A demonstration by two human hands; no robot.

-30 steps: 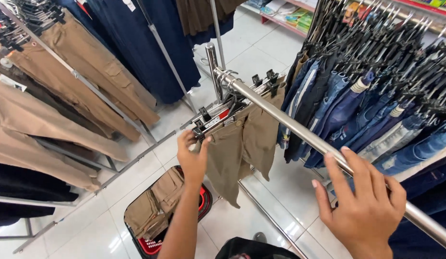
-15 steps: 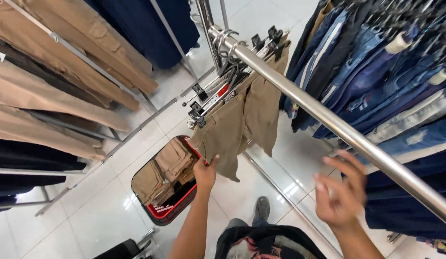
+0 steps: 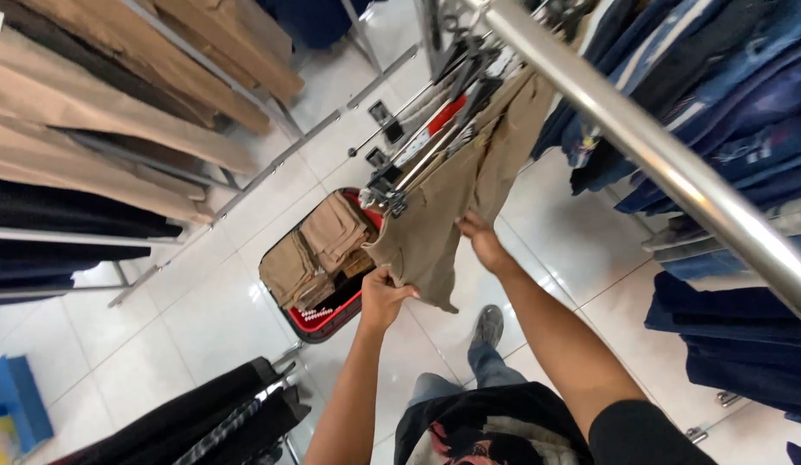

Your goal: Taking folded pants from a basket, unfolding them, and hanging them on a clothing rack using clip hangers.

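Beneath a steel rail (image 3: 667, 164), a person's left hand (image 3: 383, 297) clenches the lower hem of tan trousers (image 3: 456, 202) hanging from a black clip hanger (image 3: 435, 146). The right hand (image 3: 482, 241) touches the trousers' far edge; whether its fingers grip the cloth cannot be told. Just behind the hem, on the white tile floor (image 3: 202, 319), sits a red basket (image 3: 327, 320) of folded tan garments. Jeans (image 3: 727, 95) hang at right.

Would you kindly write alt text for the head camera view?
Both hands grip khaki trousers hanging from a clip hanger on a steel rail: left hand at the lower edge, right hand on the side. Below, a red basket of folded khaki garments sits on the white tile floor.
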